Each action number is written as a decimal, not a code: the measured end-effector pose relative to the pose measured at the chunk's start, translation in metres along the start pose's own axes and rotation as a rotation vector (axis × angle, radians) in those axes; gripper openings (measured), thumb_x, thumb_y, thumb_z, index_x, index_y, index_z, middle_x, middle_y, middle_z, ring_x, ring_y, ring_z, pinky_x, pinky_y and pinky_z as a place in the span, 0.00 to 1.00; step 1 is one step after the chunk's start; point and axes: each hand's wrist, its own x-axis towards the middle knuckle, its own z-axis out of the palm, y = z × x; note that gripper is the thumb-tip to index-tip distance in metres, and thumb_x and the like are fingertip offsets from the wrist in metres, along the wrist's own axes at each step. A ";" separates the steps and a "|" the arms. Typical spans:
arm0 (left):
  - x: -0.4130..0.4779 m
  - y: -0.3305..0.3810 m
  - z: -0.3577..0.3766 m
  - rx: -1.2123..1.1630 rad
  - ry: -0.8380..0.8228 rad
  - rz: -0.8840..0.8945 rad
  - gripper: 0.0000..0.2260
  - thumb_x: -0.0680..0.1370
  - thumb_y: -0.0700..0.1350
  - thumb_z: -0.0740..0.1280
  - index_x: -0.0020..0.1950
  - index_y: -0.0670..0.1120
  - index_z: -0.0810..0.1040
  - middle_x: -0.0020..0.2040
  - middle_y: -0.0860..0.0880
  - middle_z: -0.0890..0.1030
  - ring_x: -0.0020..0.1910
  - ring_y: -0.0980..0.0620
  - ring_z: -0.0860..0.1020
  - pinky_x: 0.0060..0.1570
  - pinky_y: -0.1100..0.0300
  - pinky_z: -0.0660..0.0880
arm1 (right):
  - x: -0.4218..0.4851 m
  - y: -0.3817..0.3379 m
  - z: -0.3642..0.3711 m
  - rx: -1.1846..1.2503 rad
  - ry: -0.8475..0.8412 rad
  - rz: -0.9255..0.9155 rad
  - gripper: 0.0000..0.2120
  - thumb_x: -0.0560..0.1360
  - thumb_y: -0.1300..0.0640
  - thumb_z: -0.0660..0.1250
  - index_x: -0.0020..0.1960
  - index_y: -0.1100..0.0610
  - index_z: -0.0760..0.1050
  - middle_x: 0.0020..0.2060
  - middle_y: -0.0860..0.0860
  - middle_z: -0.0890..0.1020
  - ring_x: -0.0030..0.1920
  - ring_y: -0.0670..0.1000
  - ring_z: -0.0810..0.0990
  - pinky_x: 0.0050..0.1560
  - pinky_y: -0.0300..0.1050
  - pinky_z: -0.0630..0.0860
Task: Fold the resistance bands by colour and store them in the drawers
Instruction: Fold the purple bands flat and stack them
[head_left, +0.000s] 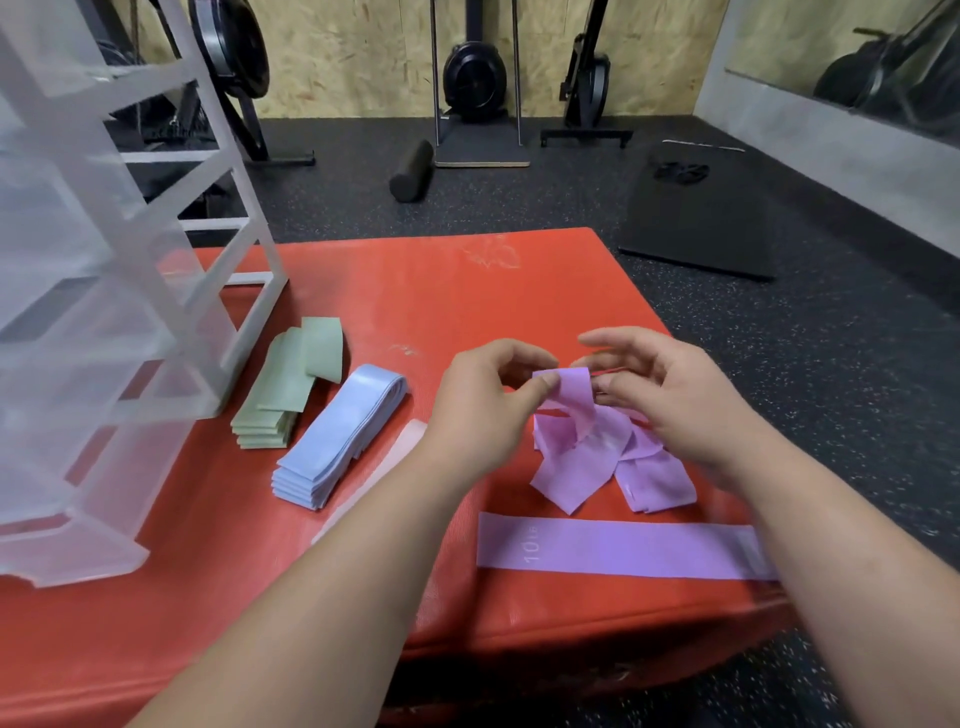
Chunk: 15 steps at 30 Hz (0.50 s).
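Observation:
My left hand (483, 405) pinches the top edge of a purple resistance band (571, 397), lifted above a loose pile of purple bands (597, 462) on the red mat (415, 291). Right beside the lifted band is my right hand (670, 395), its fingers loosely spread; whether they touch the band is unclear. Another purple band marked "10" (613, 551) lies flat near the front edge. A folded green stack (285, 389), a folded light-blue stack (337, 436) and a pink band (395, 452), partly hidden by my left forearm, lie to the left. The translucent drawer unit (104, 312) stands at far left.
The red mat ends just right of the purple pile and drops to dark rubber floor. A black foam roller (413, 171), a black floor mat (701, 218) and exercise machines (475, 78) stand further back by the wooden wall.

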 end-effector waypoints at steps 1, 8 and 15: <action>0.001 0.001 -0.001 -0.025 0.011 0.003 0.05 0.78 0.41 0.76 0.52 0.50 0.86 0.45 0.57 0.87 0.44 0.61 0.83 0.44 0.71 0.73 | 0.000 -0.001 0.001 0.020 -0.023 0.022 0.14 0.81 0.64 0.69 0.64 0.51 0.82 0.53 0.49 0.88 0.57 0.46 0.85 0.59 0.43 0.82; 0.004 0.004 -0.009 -0.207 -0.007 0.011 0.09 0.77 0.44 0.76 0.57 0.51 0.86 0.49 0.50 0.88 0.49 0.47 0.85 0.54 0.44 0.82 | 0.004 0.009 0.010 -0.175 0.014 -0.125 0.04 0.77 0.58 0.77 0.51 0.53 0.85 0.45 0.52 0.88 0.45 0.49 0.84 0.52 0.55 0.81; 0.004 0.017 -0.021 -0.091 -0.047 0.120 0.01 0.80 0.46 0.74 0.50 0.51 0.85 0.44 0.49 0.86 0.44 0.40 0.83 0.46 0.40 0.80 | 0.005 0.006 0.019 -0.089 -0.072 -0.136 0.12 0.76 0.62 0.77 0.57 0.53 0.82 0.49 0.53 0.87 0.51 0.58 0.86 0.56 0.52 0.82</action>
